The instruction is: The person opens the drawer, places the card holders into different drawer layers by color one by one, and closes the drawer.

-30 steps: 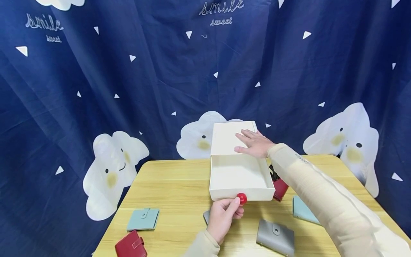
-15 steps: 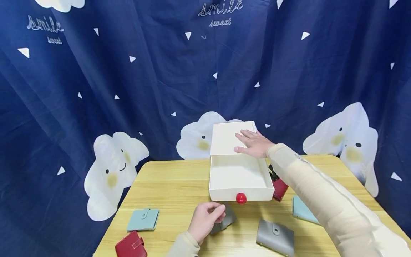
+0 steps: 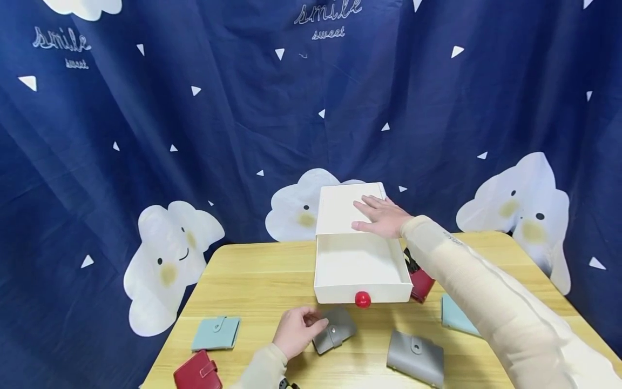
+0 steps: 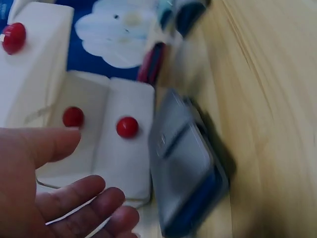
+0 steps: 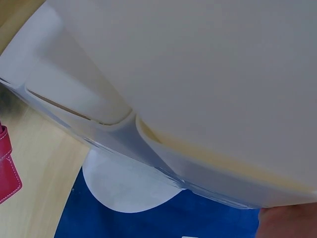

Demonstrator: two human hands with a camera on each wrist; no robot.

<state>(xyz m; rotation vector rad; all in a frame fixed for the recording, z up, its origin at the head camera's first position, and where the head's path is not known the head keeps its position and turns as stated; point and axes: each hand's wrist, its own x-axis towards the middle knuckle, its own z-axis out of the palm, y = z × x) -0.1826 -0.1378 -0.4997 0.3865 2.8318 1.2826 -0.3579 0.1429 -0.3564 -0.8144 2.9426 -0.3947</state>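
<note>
A white drawer box (image 3: 335, 213) stands at the back of the table, its top drawer (image 3: 362, 259) pulled out and nothing lying inside. Flat on the box's top rests my right hand (image 3: 382, 217), fingers spread. A red round knob (image 3: 363, 300) sits on the drawer front. Below it lies a grey snap-strap wallet (image 3: 340, 326) on the wood. My left hand (image 3: 296, 330) is right at that wallet's left edge. The left wrist view shows the thumb and fingers apart, with the wallet (image 4: 183, 163) beyond the fingertips.
A light blue wallet (image 3: 216, 333) and a red wallet (image 3: 198, 371) lie at the left. Another grey wallet (image 3: 416, 357) is front right, with a second light blue one (image 3: 457, 316) partly behind my right sleeve. Beside the box sits a red wallet (image 3: 421, 284).
My left hand has let go of the red knob and moved down and left to the grey wallet. The right hand stays on the box.
</note>
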